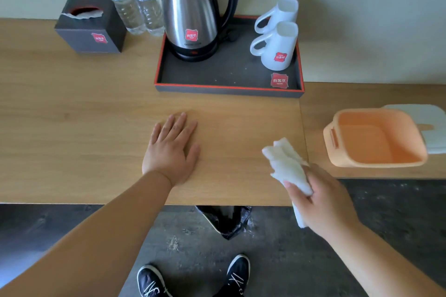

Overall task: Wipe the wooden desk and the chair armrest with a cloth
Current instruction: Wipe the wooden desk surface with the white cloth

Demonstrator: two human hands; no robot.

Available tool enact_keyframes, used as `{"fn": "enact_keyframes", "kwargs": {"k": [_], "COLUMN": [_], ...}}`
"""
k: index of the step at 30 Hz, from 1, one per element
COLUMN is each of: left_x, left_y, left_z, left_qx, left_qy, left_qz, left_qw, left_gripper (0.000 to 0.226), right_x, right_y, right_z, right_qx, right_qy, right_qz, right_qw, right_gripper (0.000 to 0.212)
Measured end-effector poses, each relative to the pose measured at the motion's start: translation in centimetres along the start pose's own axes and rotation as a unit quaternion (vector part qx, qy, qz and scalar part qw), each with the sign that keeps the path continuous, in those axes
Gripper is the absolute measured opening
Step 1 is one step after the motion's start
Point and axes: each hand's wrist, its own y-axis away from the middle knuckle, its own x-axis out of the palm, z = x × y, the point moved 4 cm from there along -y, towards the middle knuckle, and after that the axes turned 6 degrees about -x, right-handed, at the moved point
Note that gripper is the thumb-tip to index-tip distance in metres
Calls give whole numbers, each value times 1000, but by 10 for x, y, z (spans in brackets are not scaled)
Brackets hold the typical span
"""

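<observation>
Now, your left hand [171, 149] lies flat and open on the table [72, 128], fingers spread, holding nothing. Your right hand [325, 202] grips the bunched white cloth [287, 166] over the table's right front corner; whether it touches the wood is unclear. Sweep too far back and you could jolt the tray [229, 90] carrying the kettle [190, 14] and 2 mugs [277, 48]. Swing right and you may clip the orange basin [376, 137]. The chair armrest is out of view.
</observation>
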Motion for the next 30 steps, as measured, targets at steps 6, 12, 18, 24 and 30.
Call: {"fn": "enact_keyframes", "kwargs": {"k": [6, 12, 18, 24, 30], "left_x": [-8, -14, -29, -54, -62], "left_y": [6, 13, 21, 41, 55], "left_z": [2, 7, 108, 272, 331], "left_qx": [-12, -8, -13, -120, -136], "left_qy": [70, 145, 111, 62, 64], "left_qz": [-29, -57, -52, -38, -28], "left_qw": [997, 988, 992, 990, 988], "left_gripper": [60, 48, 48, 64, 66], "right_x": [31, 38, 44, 85, 191], "right_y": [-86, -88, -83, -51, -56], "right_z": [2, -8, -4, 54, 200], "right_qx": [135, 39, 43, 89, 66], "right_qy": [113, 286, 270, 242, 222], "right_qz": [172, 169, 128, 110, 110], "right_qw": [969, 942, 953, 960, 967], "right_gripper": [104, 102, 91, 82, 71]}}
